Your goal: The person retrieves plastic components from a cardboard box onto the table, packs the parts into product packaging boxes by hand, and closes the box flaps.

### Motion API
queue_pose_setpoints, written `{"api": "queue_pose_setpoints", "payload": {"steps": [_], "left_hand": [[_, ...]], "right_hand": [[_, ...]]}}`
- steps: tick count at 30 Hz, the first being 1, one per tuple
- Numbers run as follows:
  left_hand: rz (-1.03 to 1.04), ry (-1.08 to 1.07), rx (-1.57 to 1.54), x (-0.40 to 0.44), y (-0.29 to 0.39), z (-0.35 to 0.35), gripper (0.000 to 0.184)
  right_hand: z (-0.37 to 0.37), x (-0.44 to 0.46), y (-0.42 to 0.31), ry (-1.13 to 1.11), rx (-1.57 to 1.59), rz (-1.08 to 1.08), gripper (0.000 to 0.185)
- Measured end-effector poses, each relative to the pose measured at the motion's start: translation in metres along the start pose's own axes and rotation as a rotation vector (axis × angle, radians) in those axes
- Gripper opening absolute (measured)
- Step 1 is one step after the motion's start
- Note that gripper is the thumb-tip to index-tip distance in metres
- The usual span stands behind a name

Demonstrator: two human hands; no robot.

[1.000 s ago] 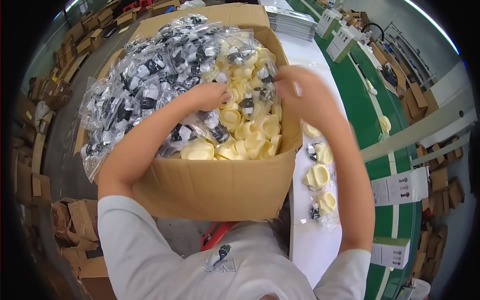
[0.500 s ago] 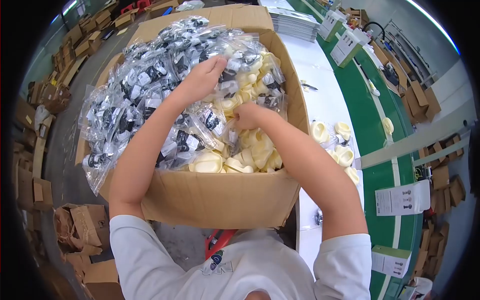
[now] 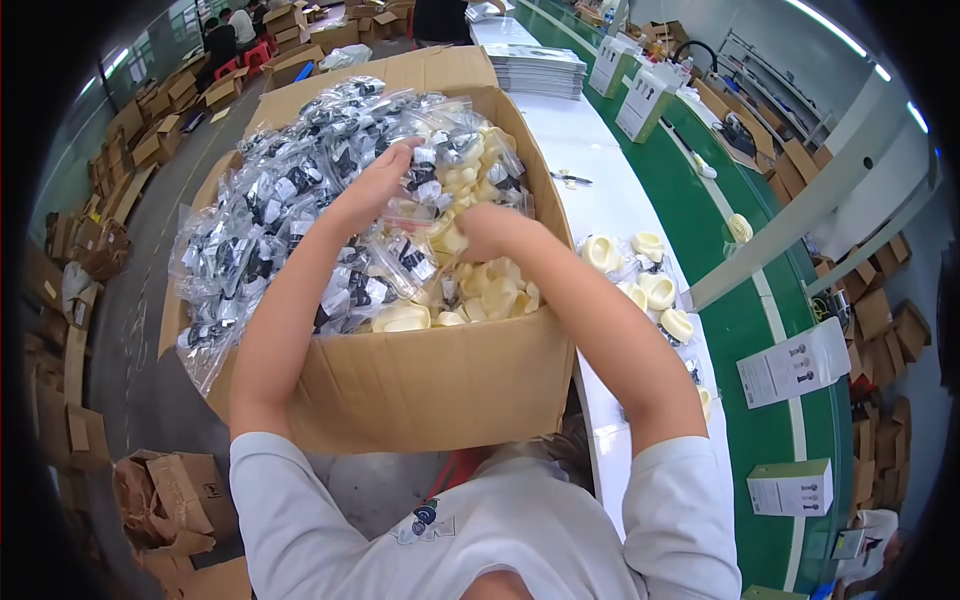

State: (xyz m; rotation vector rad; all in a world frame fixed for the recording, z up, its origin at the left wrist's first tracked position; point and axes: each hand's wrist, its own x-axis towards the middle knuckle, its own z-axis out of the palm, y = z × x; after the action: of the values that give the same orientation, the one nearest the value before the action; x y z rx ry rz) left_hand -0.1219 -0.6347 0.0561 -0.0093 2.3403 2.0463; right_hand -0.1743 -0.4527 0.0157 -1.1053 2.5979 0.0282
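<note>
A large cardboard box is heaped with clear plastic bags of dark parts with white labels, and cream plastic parts lie on its right side. My left hand rests over the bags near the middle of the heap, its fingers stretched out. To its right, my right hand reaches down among the cream parts with fingers bent. Its fingertips are hidden, so what they hold, if anything, cannot be made out.
On the white table right of the box lie several cream parts, a dark tool and a stack of flat sheets. A green conveyor carries printed cartons. A metal post stands there. People are far back.
My right hand came from the box's right edge into the cream parts. My left hand rose, then shifted slightly down and left. The view has tilted up, showing people at the back.
</note>
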Motion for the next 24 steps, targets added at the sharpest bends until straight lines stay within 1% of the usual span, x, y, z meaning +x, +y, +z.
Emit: {"api": "queue_pose_setpoints", "payload": {"steps": [1, 3, 4, 5, 6, 8, 9, 10, 12, 13, 15, 16, 17, 19, 20, 21, 22, 23, 24], "left_hand": [[0.005, 0.000, 0.008, -0.003, 0.002, 0.000, 0.045], [0.000, -0.057, -0.208, -0.005, 0.008, 0.001, 0.045], [0.000, -0.086, -0.317, -0.008, 0.013, 0.004, 0.045], [0.008, -0.084, -0.309, -0.014, 0.015, 0.010, 0.045], [-0.016, -0.130, -0.377, -0.023, 0.020, 0.021, 0.044], [-0.064, -0.249, -0.517, -0.031, 0.033, 0.050, 0.043], [-0.066, -0.274, -0.514, -0.034, 0.037, 0.066, 0.043], [-0.064, -0.325, -0.540, -0.035, 0.042, 0.084, 0.045], [-0.075, -0.449, -0.597, -0.040, 0.056, 0.128, 0.048], [-0.093, -0.507, -0.596, -0.043, 0.064, 0.149, 0.048], [-0.096, -0.586, -0.467, -0.056, 0.093, 0.187, 0.049], [-0.090, -0.626, -0.400, -0.060, 0.104, 0.209, 0.050], [-0.103, -0.687, -0.391, -0.063, 0.111, 0.233, 0.050], [0.020, -0.715, -0.099, -0.071, 0.124, 0.277, 0.048], [0.092, -0.711, 0.042, -0.074, 0.128, 0.294, 0.046], [0.097, -0.742, 0.046, -0.075, 0.128, 0.319, 0.046], [0.344, -0.722, -0.034, -0.073, 0.125, 0.352, 0.043], [0.587, -0.693, -0.123, -0.073, 0.124, 0.383, 0.039], [0.588, -0.719, -0.127, -0.073, 0.125, 0.410, 0.039]], "right_hand": [[-0.005, -0.014, 0.004, 0.009, 0.002, -0.001, 0.039], [-0.011, -0.048, 0.011, 0.517, 0.119, -0.146, 0.040], [-0.019, -0.066, 0.010, 0.681, 0.187, -0.182, 0.038], [-0.026, -0.083, 0.004, 0.843, 0.256, -0.222, 0.036], [-0.031, -0.097, -0.002, 0.861, 0.251, -0.224, 0.036], [-0.040, -0.130, -0.010, 0.998, 0.400, -0.300, 0.035], [-0.038, -0.147, -0.009, 1.057, 0.480, -0.322, 0.034], [-0.036, -0.160, -0.008, 1.071, 0.472, -0.290, 0.034], [-0.027, -0.187, -0.006, 1.106, -0.019, -0.256, 0.029], [-0.023, -0.200, -0.004, 1.106, -0.030, -0.195, 0.029], [-0.016, -0.228, 0.009, 1.171, 0.038, -0.167, 0.030], [-0.012, -0.248, 0.024, 1.176, 0.022, -0.098, 0.030], [-0.011, -0.265, 0.041, 1.281, 0.125, -0.127, 0.027], [-0.008, -0.301, 0.065, 1.501, 0.322, -0.218, 0.024], [-0.002, -0.320, 0.071, 1.514, 0.307, -0.182, 0.024], [0.001, -0.348, 0.072, 1.499, 0.502, -0.078, 0.029], [0.003, -0.374, 0.075, 1.477, 0.698, 0.021, 0.035], [0.004, -0.400, 0.082, 1.488, 0.687, 0.044, 0.035], [0.006, -0.427, 0.091, 1.348, 0.698, 0.195, 0.041]]}}
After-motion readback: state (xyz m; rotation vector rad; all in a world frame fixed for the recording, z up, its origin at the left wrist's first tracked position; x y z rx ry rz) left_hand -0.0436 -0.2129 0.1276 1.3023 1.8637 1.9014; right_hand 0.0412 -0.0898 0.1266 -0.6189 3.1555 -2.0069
